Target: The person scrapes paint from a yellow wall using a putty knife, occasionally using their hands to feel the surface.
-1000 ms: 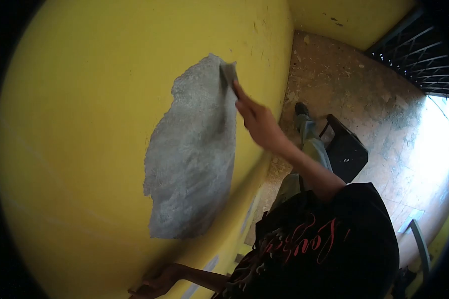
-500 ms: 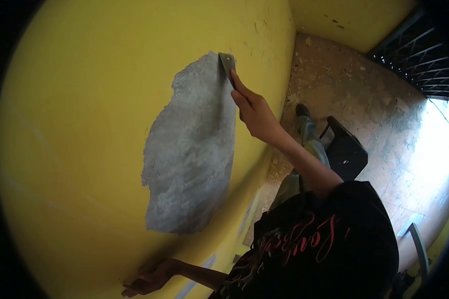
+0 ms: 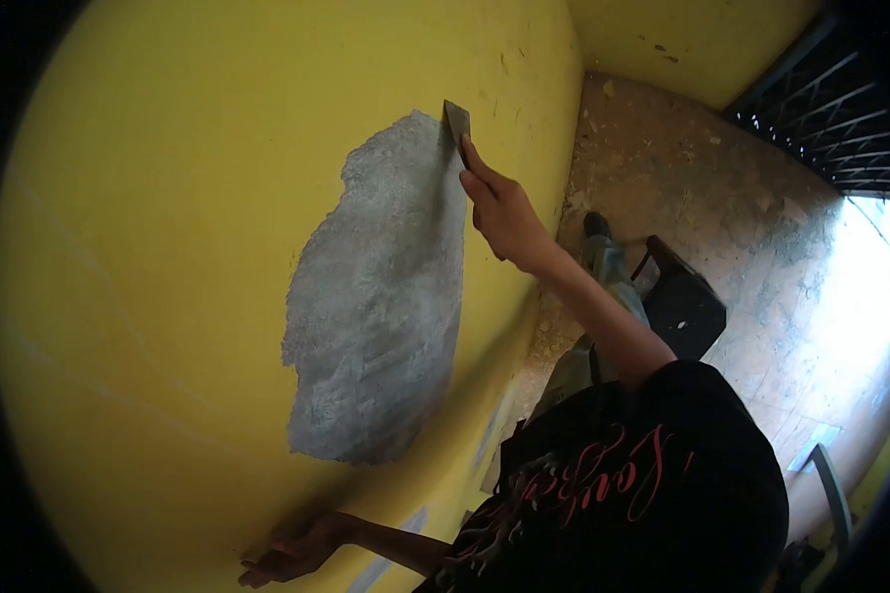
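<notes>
My right hand point(image 3: 507, 219) is closed around a putty knife point(image 3: 456, 121), index finger stretched along its blade. The blade's edge is at the upper right border of a bare grey patch point(image 3: 376, 296) on the yellow wall point(image 3: 168, 247). That patch is tall, with a ragged left side and a smoother right side. Low on the left, my left hand point(image 3: 292, 555) is close by the wall in shadow, fingers loosely extended and holding nothing.
A black stool-like object point(image 3: 684, 308) stands on the dusty, debris-strewn floor point(image 3: 752, 198) beside my leg. A dark metal lattice gate point(image 3: 831, 109) is at the upper right. At the lower right is a greenish curved bar point(image 3: 833, 489).
My right hand and the putty knife have shifted slightly right, toward the patch's edge. My left hand has stayed nearly in place.
</notes>
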The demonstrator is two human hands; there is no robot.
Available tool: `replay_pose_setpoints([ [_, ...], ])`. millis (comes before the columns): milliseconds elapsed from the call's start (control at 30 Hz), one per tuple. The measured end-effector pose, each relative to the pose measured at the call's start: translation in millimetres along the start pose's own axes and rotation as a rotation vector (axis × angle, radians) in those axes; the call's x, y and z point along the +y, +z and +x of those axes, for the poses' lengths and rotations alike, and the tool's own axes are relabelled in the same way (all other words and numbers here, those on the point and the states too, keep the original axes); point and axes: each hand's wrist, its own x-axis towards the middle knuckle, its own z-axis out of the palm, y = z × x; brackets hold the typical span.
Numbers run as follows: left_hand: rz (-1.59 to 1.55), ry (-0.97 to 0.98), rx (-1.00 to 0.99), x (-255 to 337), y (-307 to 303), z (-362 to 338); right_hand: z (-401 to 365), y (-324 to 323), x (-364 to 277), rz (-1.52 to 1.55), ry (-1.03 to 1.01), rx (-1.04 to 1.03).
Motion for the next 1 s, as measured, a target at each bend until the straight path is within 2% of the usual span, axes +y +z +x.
replay_pose_setpoints([
  [33, -0.087, -0.077, 0.049, 3.9, 3.8, -0.5, 1.8, 1.2, 14.5, -0.008, -0.009, -0.002],
  [100, -0.116, -0.080, 0.081, 11.0, 20.3, -2.4, 12.0, 5.6, 58.1, -0.409, -0.555, 0.092],
  [133, -0.132, -0.068, 0.084, 11.7, 23.2, -2.5, 18.2, 7.1, 69.0, -0.322, -0.601, 0.055],
  [167, -0.138, -0.052, 0.071, 9.5, 18.7, -2.3, 8.6, 7.9, 55.9, -0.321, -0.580, 0.050],
  [233, -0.148, -0.030, 0.056, 6.7, 7.4, -1.1, -4.9, 3.1, 23.2, -0.205, -0.279, -0.030],
  [367, -0.153, -0.053, 0.084, -4.1, 8.9, -2.3, -4.3, 6.8, 33.1, -0.096, -0.360, -0.048],
  [433, 0.050, -0.043, -0.010, -10.3, -0.7, -2.7, 5.7, -3.0, 25.9, -0.168, -0.224, -0.095],
  [467, 0.049, -0.047, -0.010, -9.2, -1.0, -1.5, 11.7, 13.1, 39.4, -0.185, -0.539, 0.081],
  [500, 0.040, -0.010, -0.025, -6.3, -0.2, 0.8, 9.9, 10.3, 48.9, -0.191, -0.546, 0.080],
  [567, 0.032, 0.027, -0.028, -1.3, 3.6, 1.2, -5.4, 12.9, 38.1, -0.139, -0.350, -0.025],
  [700, -0.054, 0.014, -0.010, -11.6, 6.4, -4.1, 15.7, 11.5, 47.0, -0.199, -0.507, 0.068],
  [733, -0.098, 0.044, -0.008, -15.3, 3.4, -6.8, 3.6, 10.1, 36.1, -0.174, -0.371, 0.018],
  [767, -0.075, 0.031, -0.001, -10.1, 3.8, -5.9, -0.3, 7.6, 28.0, -0.190, -0.377, -0.002],
  [833, -0.199, -0.044, 0.075, 0.0, 9.4, -6.5, 0.4, 6.7, 17.6, -0.238, -0.258, -0.009],
  [900, -0.071, -0.126, 0.098, 3.1, 11.5, -17.6, 24.1, 16.6, 41.9, -0.229, -0.386, 0.076],
  [967, -0.066, -0.017, 0.072, 2.2, 17.7, -23.6, 63.5, 19.1, 65.6, -0.340, -0.489, 0.194],
  [1000, 0.083, 0.018, -0.039, 13.7, 11.0, -22.8, 150.7, -26.7, 101.1, -0.464, -0.962, 0.360],
])
